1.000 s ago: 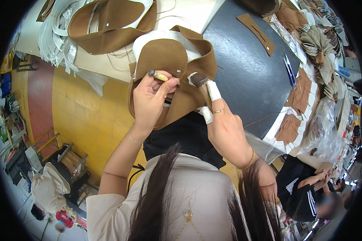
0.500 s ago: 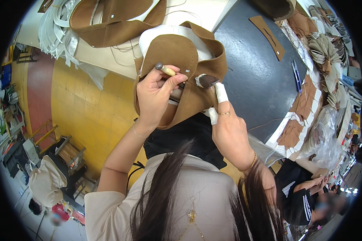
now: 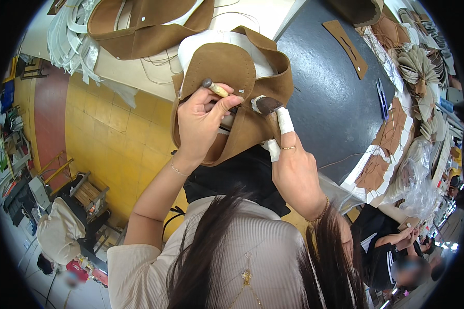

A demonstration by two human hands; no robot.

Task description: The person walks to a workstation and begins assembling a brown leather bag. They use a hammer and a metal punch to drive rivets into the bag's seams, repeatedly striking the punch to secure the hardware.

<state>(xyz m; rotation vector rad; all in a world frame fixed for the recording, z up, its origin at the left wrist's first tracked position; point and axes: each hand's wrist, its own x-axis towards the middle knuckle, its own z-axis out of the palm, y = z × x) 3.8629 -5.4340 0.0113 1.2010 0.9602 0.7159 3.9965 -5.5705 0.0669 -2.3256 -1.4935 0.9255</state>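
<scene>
My left hand (image 3: 201, 122) hides the tip of the yellow-handled tool (image 3: 218, 90) — I can't make out its shape. The upper edge cuts off the far brown suede-like piece (image 3: 139, 45) — and a co-worker's head (image 3: 410, 271) is blurred.

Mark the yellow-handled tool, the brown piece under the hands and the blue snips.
Yellow-handled tool (image 3: 219, 90): head view, on its handle.
Brown piece (image 3: 217, 63): head view, on its rounded flap.
Blue snips (image 3: 383, 104): head view, on the handle.

Workshop, soft-goods sewing | dark work surface (image 3: 314, 72), right: 1 blue-handled snips (image 3: 382, 100), 1 slotted brown piece (image 3: 360, 64) | right: brown cut pieces (image 3: 374, 172) | far right: fanned stacks (image 3: 416, 69) | far left: brown seamed article (image 3: 147, 45), bundled translucent strips (image 3: 69, 49) | near right: 1 co-worker (image 3: 379, 265)
</scene>
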